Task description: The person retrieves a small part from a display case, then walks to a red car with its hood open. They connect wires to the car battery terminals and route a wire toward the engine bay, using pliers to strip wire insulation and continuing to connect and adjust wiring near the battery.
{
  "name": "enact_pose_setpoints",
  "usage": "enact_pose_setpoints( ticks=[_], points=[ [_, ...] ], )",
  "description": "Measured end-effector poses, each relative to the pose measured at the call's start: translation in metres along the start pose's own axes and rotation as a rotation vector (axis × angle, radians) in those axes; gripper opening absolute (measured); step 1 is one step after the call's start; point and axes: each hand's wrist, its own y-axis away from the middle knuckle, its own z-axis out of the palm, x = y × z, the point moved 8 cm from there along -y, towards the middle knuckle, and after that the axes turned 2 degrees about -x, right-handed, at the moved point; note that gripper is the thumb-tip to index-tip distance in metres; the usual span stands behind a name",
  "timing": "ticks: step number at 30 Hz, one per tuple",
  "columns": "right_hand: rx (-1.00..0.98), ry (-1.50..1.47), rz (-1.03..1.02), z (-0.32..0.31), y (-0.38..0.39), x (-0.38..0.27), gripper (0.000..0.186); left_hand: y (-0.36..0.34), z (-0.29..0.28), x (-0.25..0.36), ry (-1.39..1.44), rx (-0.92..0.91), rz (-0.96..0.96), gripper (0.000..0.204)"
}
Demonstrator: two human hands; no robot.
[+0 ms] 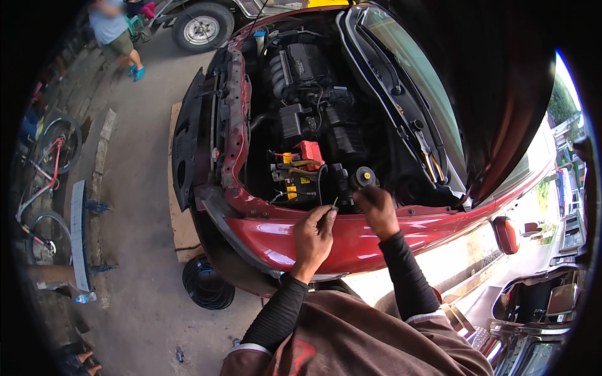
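Observation:
Over the near fender of a red car, my left hand [314, 238] is closed, thumb and forefinger pinching a thin yellow-green strand [335, 202] that looks like wire. My right hand [379, 213] is beside it, fingers curled and slightly blurred; whatever they hold is hidden. Just beyond the right fingers sits a round black cap [364, 177] with a yellow centre. To the left of it is the car battery [302, 189], with a raised red terminal cover [310, 154]. Brownish handles or clamps [306, 165] lie across the battery top.
The engine [301, 69] fills the far bay, and the raised hood [501, 94] overhangs the right. A coil of black hose or cable [208, 283] lies on the ground. Left are a bicycle [55, 156] and a bench [79, 235]; a person [116, 31] stands beyond.

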Motion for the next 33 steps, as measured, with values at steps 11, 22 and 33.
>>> enact_pose_setpoints(
  ticks=[11, 22, 33],
  points=[
    [0.053, -0.558, 0.060, 0.035, 0.009, 0.016, 0.018, -0.026, 0.007, -0.004, -0.129, -0.004, 0.076, 0.020],
    [0.460, 0.605, 0.133, -0.177, -0.076, 0.118, 0.024, -0.050, -0.007, -0.004, -0.177, -0.066, -0.159, 0.014],
    [0.475, 1.100, 0.297, -0.233, -0.121, 0.148, 0.038, -0.029, -0.011, -0.010, 0.244, -0.076, -0.325, 0.018]
  ],
)
